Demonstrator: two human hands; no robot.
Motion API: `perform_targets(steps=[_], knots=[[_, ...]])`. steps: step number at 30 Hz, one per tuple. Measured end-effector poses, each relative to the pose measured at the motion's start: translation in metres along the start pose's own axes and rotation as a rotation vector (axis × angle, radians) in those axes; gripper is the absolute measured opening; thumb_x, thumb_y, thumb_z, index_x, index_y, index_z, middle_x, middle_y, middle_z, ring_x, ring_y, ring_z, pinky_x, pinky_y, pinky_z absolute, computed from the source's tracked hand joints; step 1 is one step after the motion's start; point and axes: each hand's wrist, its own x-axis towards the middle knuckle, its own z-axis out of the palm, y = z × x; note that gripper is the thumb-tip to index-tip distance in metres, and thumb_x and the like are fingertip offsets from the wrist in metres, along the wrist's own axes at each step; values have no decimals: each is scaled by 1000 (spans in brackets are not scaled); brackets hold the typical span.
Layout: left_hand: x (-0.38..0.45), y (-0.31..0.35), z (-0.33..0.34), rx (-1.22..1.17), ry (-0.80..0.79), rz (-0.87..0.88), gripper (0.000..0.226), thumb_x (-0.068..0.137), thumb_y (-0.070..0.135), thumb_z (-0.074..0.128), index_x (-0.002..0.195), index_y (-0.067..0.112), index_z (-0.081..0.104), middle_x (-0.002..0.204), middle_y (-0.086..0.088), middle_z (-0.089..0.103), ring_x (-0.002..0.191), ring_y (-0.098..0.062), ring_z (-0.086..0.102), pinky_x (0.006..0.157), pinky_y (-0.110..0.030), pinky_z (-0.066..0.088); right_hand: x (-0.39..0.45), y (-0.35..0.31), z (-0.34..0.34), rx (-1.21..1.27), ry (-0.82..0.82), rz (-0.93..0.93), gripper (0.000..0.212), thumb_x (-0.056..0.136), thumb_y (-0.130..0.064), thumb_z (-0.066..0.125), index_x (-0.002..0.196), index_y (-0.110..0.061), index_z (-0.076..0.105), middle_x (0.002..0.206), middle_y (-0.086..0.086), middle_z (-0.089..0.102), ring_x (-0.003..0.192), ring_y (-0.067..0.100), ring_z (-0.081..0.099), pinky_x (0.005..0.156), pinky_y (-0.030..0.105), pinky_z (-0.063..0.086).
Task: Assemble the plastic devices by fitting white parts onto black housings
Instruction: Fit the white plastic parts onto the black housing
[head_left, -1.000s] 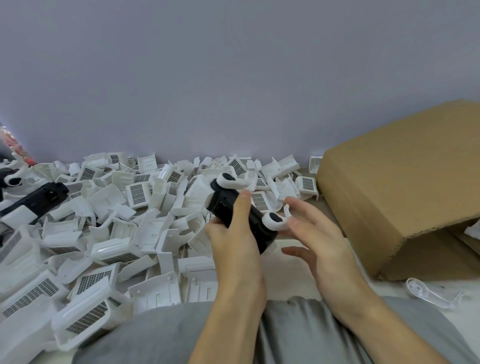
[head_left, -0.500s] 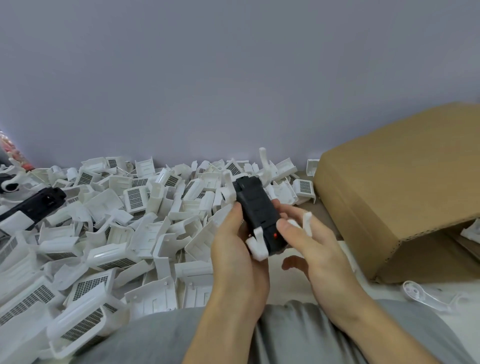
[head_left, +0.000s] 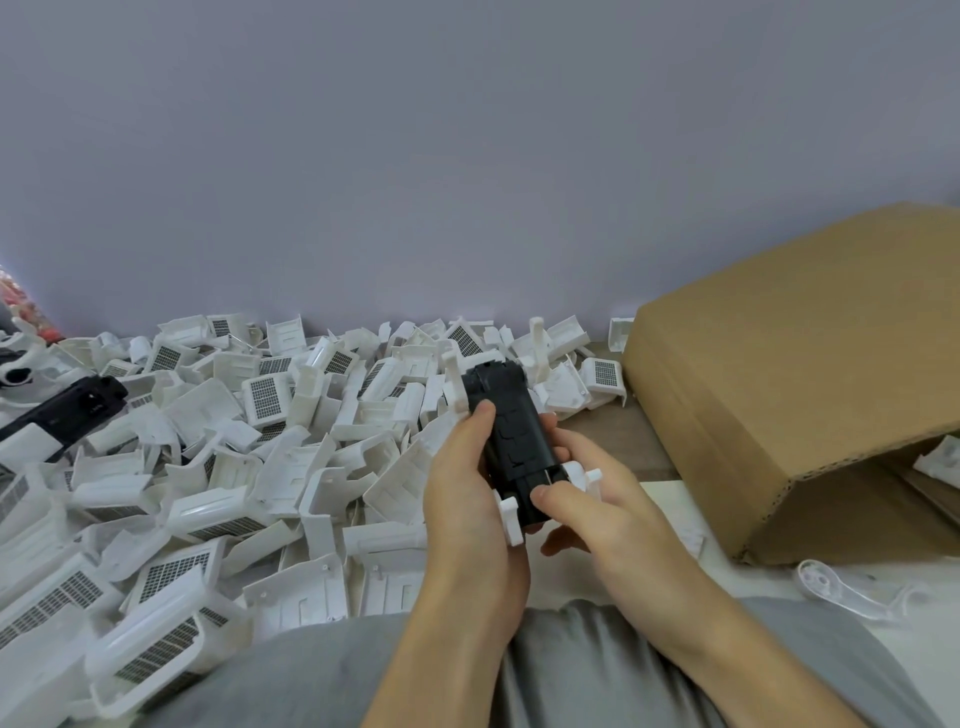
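Note:
A black housing (head_left: 511, 426) with white arms sticking out at its corners stands nearly upright in front of me. My left hand (head_left: 467, 499) grips its left side, thumb laid along the black face. My right hand (head_left: 597, 514) holds the lower right end, thumb pressed on the bottom of the housing. One white arm (head_left: 509, 519) juts out at the lower left, another (head_left: 453, 384) at the upper left. Behind and to the left spreads a pile of white parts (head_left: 218, 457) with grilles.
An open cardboard box (head_left: 789, 374) lies on its side at the right. A loose white arm piece (head_left: 852, 592) rests on the surface below it. Another black housing (head_left: 67, 410) lies on the pile at far left. A grey wall rises behind.
Both hands have turned the housing from lying across, with its round white ends up, to nearly upright with its flat black face towards me. My right thumb now presses the lower end.

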Motion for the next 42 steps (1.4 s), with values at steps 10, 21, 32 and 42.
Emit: perform_targets(steps=[10, 21, 32, 42], knots=[[-1, 2, 1, -40, 12, 33, 29, 95, 31, 53, 99, 7, 69, 80, -12, 67, 59, -22, 60, 43, -23, 43, -1, 2, -1, -34, -27, -1, 47, 71, -32, 51, 107, -62, 60, 97, -21, 67, 81, -2, 63, 70, 24, 46], [0, 2, 1, -7, 23, 57, 28, 92, 34, 56, 83, 14, 74, 76, -11, 69, 61, -22, 61, 62, -34, 41, -3, -5, 3, -75, -15, -87, 48, 76, -27, 50, 96, -70, 58, 97, -24, 68, 86, -6, 63, 69, 10, 46], [-3, 3, 2, -24, -14, 58, 29, 91, 31, 53, 92, 6, 69, 71, -14, 66, 52, -21, 62, 40, -21, 43, 1, 2, -1, 22, -33, 5, 48, 69, -33, 57, 105, -62, 61, 107, -17, 67, 81, 3, 64, 72, 31, 46], [-2, 4, 1, -20, -13, 65, 28, 87, 30, 57, 96, 7, 69, 79, -15, 67, 56, -23, 61, 44, -25, 45, -1, 3, -1, 1, -44, 1, 52, 69, -31, 53, 104, -70, 57, 102, -22, 64, 84, 0, 63, 75, 28, 46]])
